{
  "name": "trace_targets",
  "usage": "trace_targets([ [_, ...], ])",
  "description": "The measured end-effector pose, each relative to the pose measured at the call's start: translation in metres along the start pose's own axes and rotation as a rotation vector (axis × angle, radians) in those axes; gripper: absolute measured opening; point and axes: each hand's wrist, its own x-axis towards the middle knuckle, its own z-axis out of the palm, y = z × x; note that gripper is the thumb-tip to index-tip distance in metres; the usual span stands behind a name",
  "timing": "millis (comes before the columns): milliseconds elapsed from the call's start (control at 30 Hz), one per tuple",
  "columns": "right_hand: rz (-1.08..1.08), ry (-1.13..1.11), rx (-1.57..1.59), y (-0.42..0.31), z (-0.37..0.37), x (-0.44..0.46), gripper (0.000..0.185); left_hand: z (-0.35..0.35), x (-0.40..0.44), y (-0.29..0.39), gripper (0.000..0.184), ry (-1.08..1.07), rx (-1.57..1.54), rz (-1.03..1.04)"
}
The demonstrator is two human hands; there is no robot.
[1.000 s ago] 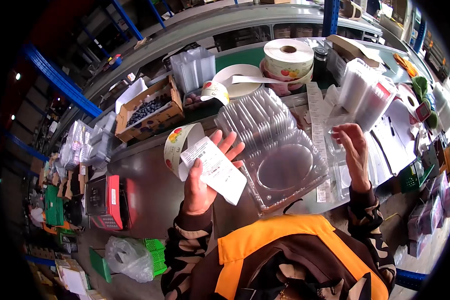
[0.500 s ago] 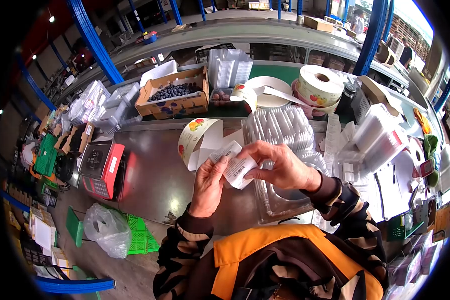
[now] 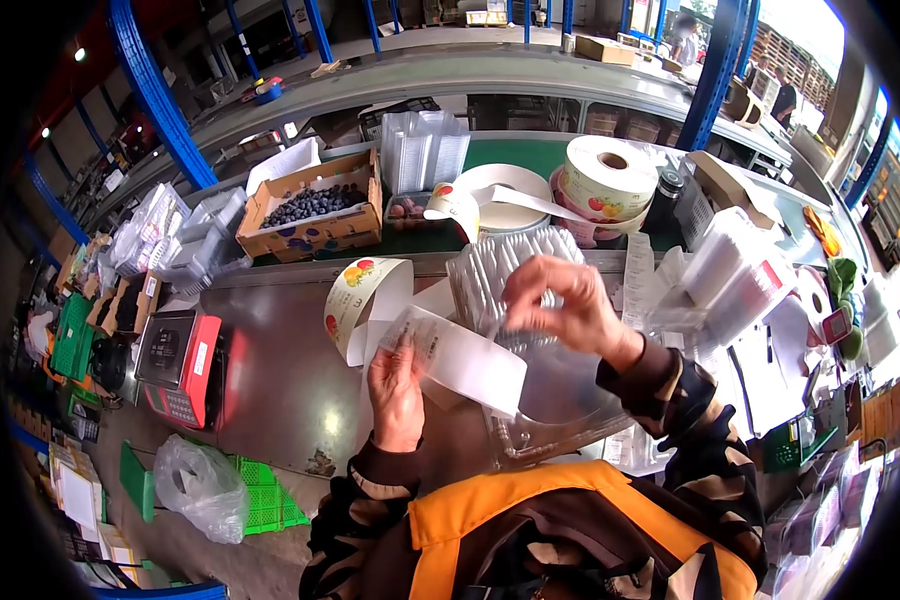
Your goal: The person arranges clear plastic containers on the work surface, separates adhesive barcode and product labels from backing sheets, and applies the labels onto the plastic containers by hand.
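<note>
My left hand (image 3: 397,397) is closed on one end of a white label strip (image 3: 475,368), its thumb on the printed part. The strip slants down to the right above the steel table (image 3: 270,400). My right hand (image 3: 573,308) is raised to the right of it, thumb and forefinger curled together in a pinch; what sits between them is too small to make out. Behind the right hand stands a stack of clear plastic clamshell boxes (image 3: 485,275). A curled band of fruit-printed labels (image 3: 355,305) rests just beyond my left hand.
A red scale (image 3: 180,365) stands at the left. Along the back are a cardboard box of blueberries (image 3: 310,215), a punnet of reddish fruit (image 3: 410,208) and large label rolls (image 3: 610,180). More clear containers (image 3: 735,265) and papers (image 3: 770,365) lie at the right.
My right hand has come away from the labels, up and to the right. The strip in my left hand now hangs spread out towards the right. The whole view has shifted slightly.
</note>
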Motion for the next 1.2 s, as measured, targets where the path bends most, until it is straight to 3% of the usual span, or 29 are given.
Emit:
trace_targets([
  [67,0.424,0.260,0.214,0.067,-0.039,0.014,0.021,-0.013,0.003,0.004,0.022,0.000,0.106,0.047],
  [133,0.497,0.191,-0.279,0.103,-0.065,0.022,0.026,-0.008,-0.001,0.007,0.024,-0.028,0.157,0.051],
  [200,0.575,0.103,-0.329,0.116,-0.065,0.024,0.026,-0.004,-0.004,0.005,0.024,-0.076,0.171,0.053],
  [267,0.565,0.052,-0.309,0.121,-0.054,0.025,0.030,-0.007,0.001,-0.003,0.026,-0.069,0.188,0.059],
  [367,0.421,-0.084,-0.744,0.110,-0.041,0.023,0.043,-0.009,0.005,-0.005,0.025,-0.078,0.210,0.014],
  [400,0.533,-0.068,-0.826,0.094,-0.035,0.026,0.043,-0.008,0.005,-0.004,0.025,-0.077,0.199,0.015],
  [467,0.229,0.168,-1.031,0.098,-0.036,0.024,0.043,-0.004,0.006,-0.003,0.024,-0.082,0.176,0.022],
  [500,0.204,0.191,-1.071,0.093,-0.036,0.024,0.041,-0.005,0.007,-0.002,0.027,-0.088,0.176,0.012],
  [533,0.252,0.210,-0.946,0.085,-0.031,0.022,0.033,-0.004,0.009,0.000,0.029,-0.104,0.166,0.029],
  [600,0.439,-0.047,-0.512,0.039,-0.007,0.029,0.030,-0.002,0.009,0.000,0.033,-0.133,0.142,0.053],
  [667,0.398,-0.292,-0.072,0.024,0.018,0.017,0.036,0.004,0.007,0.006,0.034,-0.153,0.154,0.092],
  [733,0.607,-0.478,0.097,0.006,0.029,0.017,0.039,0.009,0.006,0.008,0.033,-0.182,0.152,0.110],
  [833,0.642,-0.437,0.073,-0.001,0.043,0.014,0.027,0.005,0.004,0.014,0.030,-0.219,0.194,0.124],
  [900,0.504,-0.379,-0.065,0.016,0.060,0.005,0.020,-0.011,0.005,0.003,0.026,-0.184,0.264,0.123],
  [933,0.471,-0.370,-0.094,-0.007,0.067,0.018,0.015,-0.009,-0.003,0.020,0.028,-0.164,0.382,-0.002],
  [967,0.279,-0.390,-0.183,0.006,0.071,0.011,0.012,-0.018,-0.001,0.015,0.032,-0.187,0.430,-0.057],
  [1000,0.340,-0.369,-0.149,0.008,0.079,0.008,0.013,-0.013,0.004,0.003,0.036,-0.214,0.317,0.174],
  [1033,0.407,-0.343,-0.111,0.009,0.082,0.002,0.017,-0.015,0.003,0.005,0.040,-0.284,0.248,0.093],
  [1067,0.480,-0.301,0.014,0.004,0.088,0.003,0.023,-0.009,-0.009,0.015,0.039,-0.197,0.279,-0.008],
  [1200,0.540,-0.281,0.362,0.020,0.089,-0.005,0.029,-0.013,-0.016,0.010,0.035,-0.130,0.198,0.005],
])
